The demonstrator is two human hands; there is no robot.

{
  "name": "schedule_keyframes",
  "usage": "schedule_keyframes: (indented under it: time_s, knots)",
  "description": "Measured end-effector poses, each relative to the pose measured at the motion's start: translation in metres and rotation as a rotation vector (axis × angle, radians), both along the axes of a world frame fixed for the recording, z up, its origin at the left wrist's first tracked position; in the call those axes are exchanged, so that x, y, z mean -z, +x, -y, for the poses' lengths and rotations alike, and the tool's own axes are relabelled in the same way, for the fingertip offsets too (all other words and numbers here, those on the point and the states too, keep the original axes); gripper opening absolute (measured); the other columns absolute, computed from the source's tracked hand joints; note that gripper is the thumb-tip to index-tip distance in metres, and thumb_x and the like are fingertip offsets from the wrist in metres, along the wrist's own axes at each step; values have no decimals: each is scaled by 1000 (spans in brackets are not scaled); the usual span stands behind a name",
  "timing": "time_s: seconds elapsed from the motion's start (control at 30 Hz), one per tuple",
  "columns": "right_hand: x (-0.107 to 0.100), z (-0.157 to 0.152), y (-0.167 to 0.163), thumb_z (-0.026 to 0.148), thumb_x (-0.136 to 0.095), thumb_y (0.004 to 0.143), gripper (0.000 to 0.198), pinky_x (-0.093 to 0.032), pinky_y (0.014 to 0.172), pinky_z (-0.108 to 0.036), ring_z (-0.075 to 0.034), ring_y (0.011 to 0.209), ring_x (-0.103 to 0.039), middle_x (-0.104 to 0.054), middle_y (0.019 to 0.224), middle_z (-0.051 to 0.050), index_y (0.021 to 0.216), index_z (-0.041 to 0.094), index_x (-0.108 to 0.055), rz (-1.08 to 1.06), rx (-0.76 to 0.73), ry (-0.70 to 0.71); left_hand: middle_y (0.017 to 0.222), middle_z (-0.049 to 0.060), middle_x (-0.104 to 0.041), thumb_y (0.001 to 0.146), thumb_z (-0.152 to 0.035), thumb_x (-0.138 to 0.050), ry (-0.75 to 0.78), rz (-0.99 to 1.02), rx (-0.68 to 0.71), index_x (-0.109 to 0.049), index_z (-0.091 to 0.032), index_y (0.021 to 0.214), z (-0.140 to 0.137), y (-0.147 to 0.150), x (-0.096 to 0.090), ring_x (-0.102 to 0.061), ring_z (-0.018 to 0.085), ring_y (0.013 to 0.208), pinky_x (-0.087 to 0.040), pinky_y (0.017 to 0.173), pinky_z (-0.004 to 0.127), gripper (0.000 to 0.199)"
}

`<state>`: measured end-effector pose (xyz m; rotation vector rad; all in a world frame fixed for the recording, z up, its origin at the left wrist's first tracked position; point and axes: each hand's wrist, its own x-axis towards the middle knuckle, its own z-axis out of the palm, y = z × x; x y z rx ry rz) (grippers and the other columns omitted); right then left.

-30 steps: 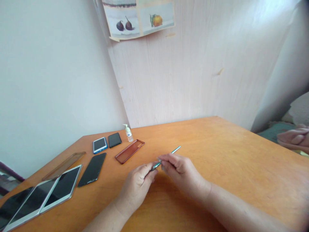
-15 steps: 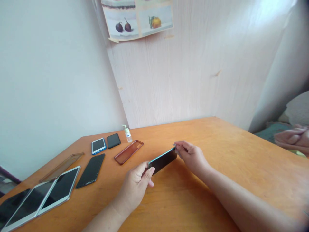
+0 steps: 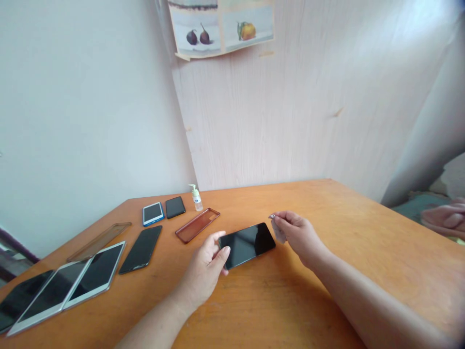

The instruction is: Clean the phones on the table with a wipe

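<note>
My left hand (image 3: pixel 207 264) grips a black smartphone (image 3: pixel 249 245) by its left end, thumb on the glass and fingers behind. The phone is tilted above the table, its dark screen facing me. Just off the phone's right end, my right hand (image 3: pixel 300 237) pinches a small greyish cloth (image 3: pixel 279 231) that hangs from the fingertips. A reddish see-through phone case (image 3: pixel 197 226) lies behind my left hand.
To the left on the wooden table (image 3: pixel 348 271) lie a black phone (image 3: pixel 141 249), tablets (image 3: pixel 96 271), a brownish case (image 3: pixel 99 241), a blue-cased phone (image 3: pixel 153 213) and a small black phone (image 3: pixel 175 207). A pump bottle (image 3: pixel 196 198) stands near the wall.
The phone has turned from nearly edge-on to screen toward me. My right hand, with the cloth, has come slightly away from the phone's right end. The view has shifted a little.
</note>
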<state>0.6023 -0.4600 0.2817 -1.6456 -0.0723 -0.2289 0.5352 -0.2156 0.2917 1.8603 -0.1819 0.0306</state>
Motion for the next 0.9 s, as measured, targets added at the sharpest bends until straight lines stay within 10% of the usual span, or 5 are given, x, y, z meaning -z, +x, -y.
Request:
schedule_keyframes:
  time_s: [0.4,0.9]
  knots:
    - [9,-8,-3,46,-57,81,27,-39,45,-25,-16,57,-58,-69,74,-5,91,20,-57,-68,-64,-51,112,7,-65,78,-28,-70,-46,-93,143,-40,-18,135,-2,-3,-3,-62,19,99,-48,86,31,65]
    - [7,2,0,33,-58,79,15,-42,67,-31,-21,76,-61,-66,77,-4,75,22,-67,132,34,-612,79,-1,-64,61,-42,-81,672,77,-18,-60,-23,97,1,-14,-12,-61,20,69,-33,55,25,46]
